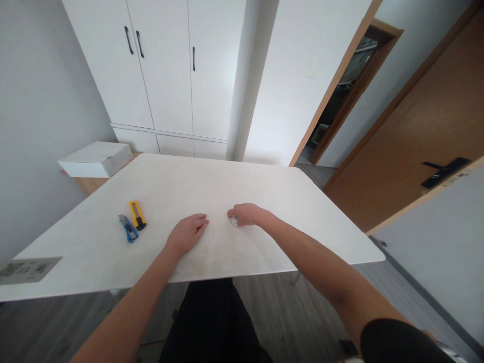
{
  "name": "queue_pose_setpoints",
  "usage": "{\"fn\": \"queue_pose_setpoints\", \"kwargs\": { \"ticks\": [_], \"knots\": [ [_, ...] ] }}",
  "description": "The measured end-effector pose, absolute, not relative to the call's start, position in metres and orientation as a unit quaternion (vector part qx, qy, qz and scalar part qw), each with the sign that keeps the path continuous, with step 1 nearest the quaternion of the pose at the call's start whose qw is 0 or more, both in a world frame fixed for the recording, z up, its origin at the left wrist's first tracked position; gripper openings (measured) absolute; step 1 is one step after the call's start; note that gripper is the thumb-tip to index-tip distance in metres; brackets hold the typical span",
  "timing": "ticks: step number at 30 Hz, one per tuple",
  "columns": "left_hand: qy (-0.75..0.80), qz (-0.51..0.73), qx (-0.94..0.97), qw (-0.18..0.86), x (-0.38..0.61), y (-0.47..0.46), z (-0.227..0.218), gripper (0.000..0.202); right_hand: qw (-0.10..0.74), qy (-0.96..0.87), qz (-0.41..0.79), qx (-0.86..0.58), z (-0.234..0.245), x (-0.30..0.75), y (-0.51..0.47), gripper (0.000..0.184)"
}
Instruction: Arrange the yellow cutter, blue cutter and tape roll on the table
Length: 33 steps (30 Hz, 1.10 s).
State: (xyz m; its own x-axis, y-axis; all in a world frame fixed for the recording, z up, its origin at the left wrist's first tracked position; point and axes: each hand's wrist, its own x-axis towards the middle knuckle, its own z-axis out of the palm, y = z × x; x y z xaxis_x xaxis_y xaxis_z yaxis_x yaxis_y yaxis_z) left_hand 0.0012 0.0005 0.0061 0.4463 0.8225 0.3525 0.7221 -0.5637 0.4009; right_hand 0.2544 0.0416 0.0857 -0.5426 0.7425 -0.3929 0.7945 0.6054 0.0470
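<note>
We note the right hand (247,214) near the middle of the desk (264,186), fingers curled over a small round silvery thing (234,220) resting on the surface. The left hand (187,233) lies flat just beside it, fingers released, holding nothing. We judge the piece hard, light and likely slick, best pinched by its rim, though most of it is hidden. Left of the hands lie a yellow cutter (137,215) and a blue cutter (128,228); the only container, a white box (94,159) past the far left corner, is closed, contents unseen.

White wardrobe (170,65), open wooden door (416,126)
</note>
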Motion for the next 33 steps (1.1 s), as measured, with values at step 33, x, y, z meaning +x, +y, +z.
{"fn": "queue_pose_setpoints", "kwargs": {
  "ticks": [33],
  "knots": [
    [0.467, 0.245, 0.844, 0.095, 0.002, -0.003, 0.011, 0.039, 0.168, 0.762, -0.136, 0.610, 0.131, 0.314, 0.017, 0.081]
  ]
}}
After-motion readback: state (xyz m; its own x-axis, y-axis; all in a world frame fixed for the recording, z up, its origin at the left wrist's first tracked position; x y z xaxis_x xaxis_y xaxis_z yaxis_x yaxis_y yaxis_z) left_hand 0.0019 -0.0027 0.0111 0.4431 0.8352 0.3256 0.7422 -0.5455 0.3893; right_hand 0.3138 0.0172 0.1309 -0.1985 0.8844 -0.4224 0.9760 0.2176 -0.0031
